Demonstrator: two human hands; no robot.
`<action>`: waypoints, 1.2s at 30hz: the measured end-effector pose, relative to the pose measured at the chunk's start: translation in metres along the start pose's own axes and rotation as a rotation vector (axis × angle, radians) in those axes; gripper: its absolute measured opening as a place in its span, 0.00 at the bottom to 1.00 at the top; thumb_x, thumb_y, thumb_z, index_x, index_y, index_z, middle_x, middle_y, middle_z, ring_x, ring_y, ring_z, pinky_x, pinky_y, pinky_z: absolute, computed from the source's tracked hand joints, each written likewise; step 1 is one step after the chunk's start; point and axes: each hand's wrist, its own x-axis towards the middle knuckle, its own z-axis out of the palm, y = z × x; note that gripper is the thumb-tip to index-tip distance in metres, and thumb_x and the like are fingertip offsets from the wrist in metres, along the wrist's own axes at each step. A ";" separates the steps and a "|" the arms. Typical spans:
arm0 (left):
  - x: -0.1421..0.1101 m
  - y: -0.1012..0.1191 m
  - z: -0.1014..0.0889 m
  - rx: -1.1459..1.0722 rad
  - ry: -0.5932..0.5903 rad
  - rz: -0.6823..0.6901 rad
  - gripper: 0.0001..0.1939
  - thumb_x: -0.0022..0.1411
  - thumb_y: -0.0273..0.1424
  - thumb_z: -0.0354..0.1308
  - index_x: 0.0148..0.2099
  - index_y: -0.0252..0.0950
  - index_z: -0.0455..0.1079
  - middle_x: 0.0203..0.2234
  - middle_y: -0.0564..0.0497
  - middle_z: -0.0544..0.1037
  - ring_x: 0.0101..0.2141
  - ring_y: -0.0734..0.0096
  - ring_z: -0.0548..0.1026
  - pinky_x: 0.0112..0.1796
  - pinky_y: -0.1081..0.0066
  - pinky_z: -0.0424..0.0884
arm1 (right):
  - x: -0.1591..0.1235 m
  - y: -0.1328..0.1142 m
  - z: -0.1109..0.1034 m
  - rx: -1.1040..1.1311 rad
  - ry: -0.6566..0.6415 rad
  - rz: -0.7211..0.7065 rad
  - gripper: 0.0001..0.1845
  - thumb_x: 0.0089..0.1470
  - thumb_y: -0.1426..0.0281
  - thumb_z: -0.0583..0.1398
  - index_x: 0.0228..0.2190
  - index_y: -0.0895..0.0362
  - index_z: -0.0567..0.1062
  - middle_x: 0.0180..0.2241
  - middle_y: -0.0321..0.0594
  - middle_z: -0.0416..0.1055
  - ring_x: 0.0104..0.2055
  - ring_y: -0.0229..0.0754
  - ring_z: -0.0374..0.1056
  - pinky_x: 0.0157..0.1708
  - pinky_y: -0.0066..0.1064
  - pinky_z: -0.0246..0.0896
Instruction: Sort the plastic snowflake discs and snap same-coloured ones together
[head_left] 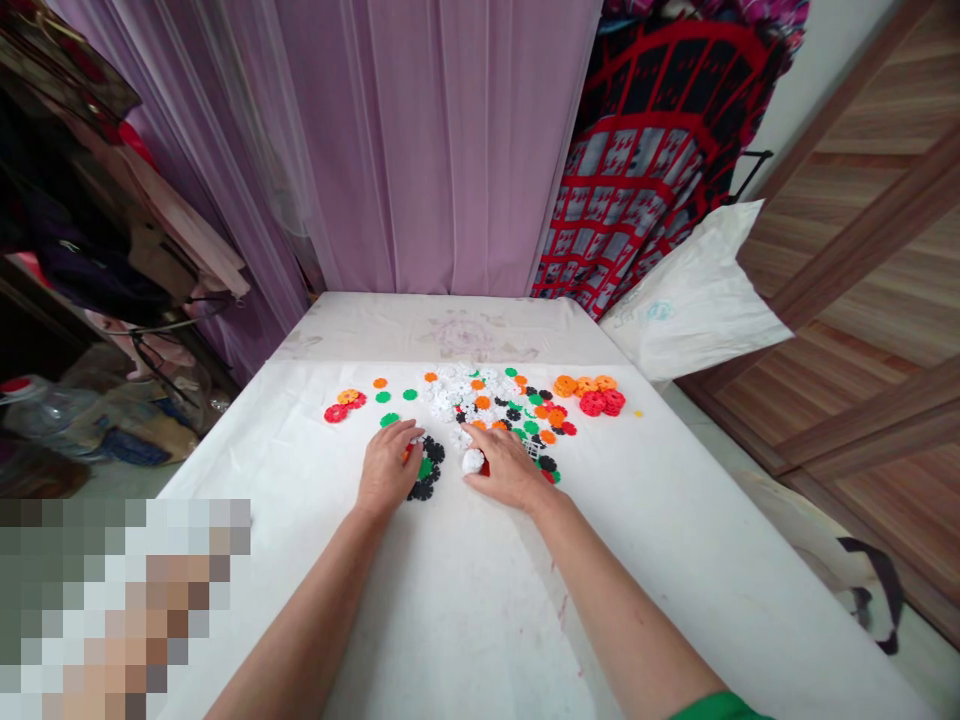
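Observation:
Plastic snowflake-shaped interlocking discs in white, orange, red, green and black lie scattered in a loose spread (480, 405) on a white cloth-covered table (480, 620). My left hand (388, 467) is curled at the spread's near edge, with a bit of orange plastic (409, 453) showing at its fingertips. Beside it are black discs (421, 489) and a green disc (425, 468). My right hand (502, 465) is curved around a white clump of discs (472, 461), with a red piece (485, 468) against it. Some discs are hidden under both hands.
Past the table's far edge hangs a lilac curtain (435, 150). A white plastic bag (697, 300) and red patterned fabric (652, 150) stand at the far right, beside a wooden door (847, 280). Hanging clothes (97, 200) fill the left. A pixelated patch (112, 610) covers the lower left.

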 end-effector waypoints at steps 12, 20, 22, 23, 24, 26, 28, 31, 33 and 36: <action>0.001 0.001 -0.003 0.013 -0.019 0.002 0.13 0.63 0.33 0.52 0.44 0.38 0.76 0.47 0.44 0.80 0.49 0.57 0.76 0.53 0.54 0.71 | 0.002 0.004 0.009 0.037 0.096 -0.026 0.37 0.45 0.70 0.61 0.59 0.58 0.63 0.45 0.45 0.74 0.52 0.49 0.65 0.60 0.45 0.47; 0.001 0.000 -0.003 0.015 -0.032 -0.006 0.14 0.63 0.34 0.51 0.44 0.38 0.76 0.47 0.44 0.80 0.50 0.57 0.76 0.53 0.54 0.71 | -0.002 0.014 -0.012 0.027 0.168 0.049 0.36 0.44 0.69 0.62 0.56 0.56 0.66 0.43 0.45 0.75 0.50 0.51 0.66 0.56 0.45 0.53; 0.001 0.000 -0.003 0.013 -0.033 -0.005 0.14 0.63 0.34 0.51 0.44 0.38 0.76 0.47 0.44 0.80 0.50 0.57 0.75 0.53 0.55 0.70 | -0.005 0.024 -0.021 0.019 0.175 0.090 0.37 0.43 0.68 0.63 0.57 0.56 0.66 0.43 0.45 0.75 0.50 0.52 0.66 0.55 0.46 0.55; 0.001 0.000 -0.004 0.013 -0.033 -0.005 0.15 0.63 0.34 0.50 0.44 0.38 0.76 0.47 0.44 0.80 0.50 0.57 0.75 0.53 0.55 0.70 | -0.008 0.030 -0.025 0.013 0.189 0.114 0.37 0.43 0.68 0.63 0.57 0.56 0.66 0.43 0.46 0.75 0.50 0.52 0.66 0.54 0.46 0.56; 0.001 0.000 -0.004 0.013 -0.036 -0.005 0.15 0.63 0.34 0.50 0.44 0.38 0.76 0.47 0.44 0.79 0.50 0.57 0.75 0.53 0.55 0.71 | -0.011 0.038 -0.028 0.005 0.205 0.136 0.37 0.43 0.68 0.63 0.57 0.56 0.66 0.43 0.46 0.75 0.50 0.53 0.66 0.53 0.46 0.56; 0.002 0.000 -0.005 0.013 -0.049 -0.002 0.15 0.63 0.35 0.50 0.44 0.38 0.76 0.47 0.44 0.79 0.50 0.57 0.76 0.53 0.55 0.71 | -0.019 0.056 -0.035 -0.014 0.244 0.173 0.37 0.43 0.68 0.63 0.56 0.57 0.67 0.41 0.45 0.76 0.49 0.52 0.67 0.53 0.45 0.57; 0.002 -0.001 -0.005 0.014 -0.057 -0.007 0.15 0.63 0.36 0.50 0.44 0.38 0.76 0.47 0.44 0.79 0.49 0.56 0.76 0.53 0.54 0.71 | -0.027 0.078 -0.041 -0.034 0.280 0.208 0.37 0.42 0.67 0.64 0.56 0.57 0.67 0.41 0.45 0.76 0.48 0.51 0.69 0.53 0.44 0.57; 0.003 -0.002 -0.006 0.019 -0.061 -0.018 0.16 0.63 0.37 0.50 0.44 0.38 0.76 0.47 0.44 0.79 0.50 0.56 0.76 0.53 0.53 0.71 | -0.041 0.111 -0.049 -0.071 0.329 0.286 0.35 0.43 0.65 0.64 0.55 0.56 0.67 0.41 0.44 0.77 0.46 0.51 0.70 0.51 0.42 0.59; 0.003 -0.003 -0.006 0.024 -0.067 -0.015 0.16 0.63 0.37 0.50 0.44 0.39 0.76 0.48 0.44 0.79 0.50 0.56 0.76 0.53 0.54 0.71 | -0.050 0.130 -0.055 -0.099 0.344 0.353 0.35 0.43 0.65 0.65 0.54 0.57 0.68 0.40 0.44 0.77 0.46 0.51 0.71 0.51 0.41 0.60; 0.003 -0.004 -0.006 0.034 -0.074 -0.003 0.16 0.63 0.38 0.50 0.44 0.39 0.76 0.48 0.45 0.80 0.50 0.56 0.76 0.53 0.54 0.71 | -0.061 0.154 -0.062 -0.134 0.342 0.446 0.33 0.44 0.66 0.64 0.53 0.56 0.68 0.39 0.43 0.77 0.45 0.49 0.71 0.49 0.39 0.60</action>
